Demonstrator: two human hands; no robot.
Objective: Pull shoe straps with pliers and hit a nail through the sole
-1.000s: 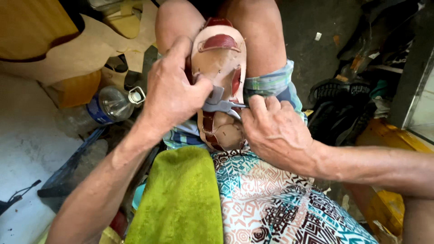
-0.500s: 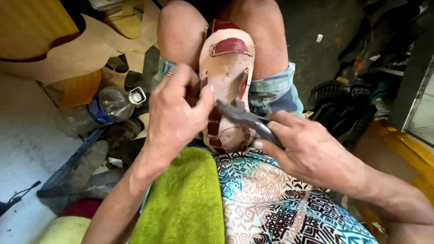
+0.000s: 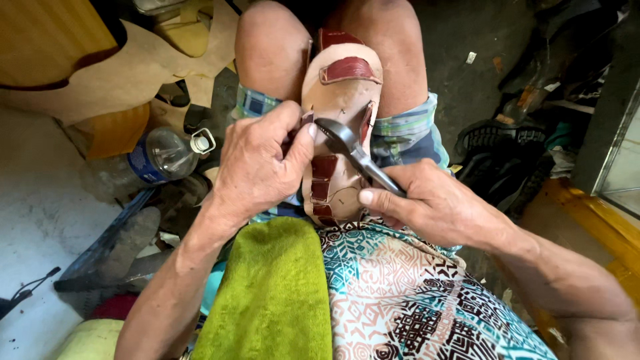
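Between your knees, the sandal [image 3: 340, 120] lies sole-up; your right hand [image 3: 433, 207], now drawn back toward 4 o'clock, grips the pliers [image 3: 353, 150] (jaws at the strap); your left hand [image 3: 257, 170] pinches the strap edge.

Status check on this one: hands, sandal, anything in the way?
Left hand pinching sandal edge. Right hand gripping pliers, head on the sole. Nothing blocking.

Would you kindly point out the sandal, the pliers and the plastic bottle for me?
sandal [image 3: 343, 93]: head view, on the bare tan insole below the red toe strap.
pliers [image 3: 363, 162]: head view, on the dark metal neck below the jaws.
plastic bottle [image 3: 160, 157]: head view, on the clear body.
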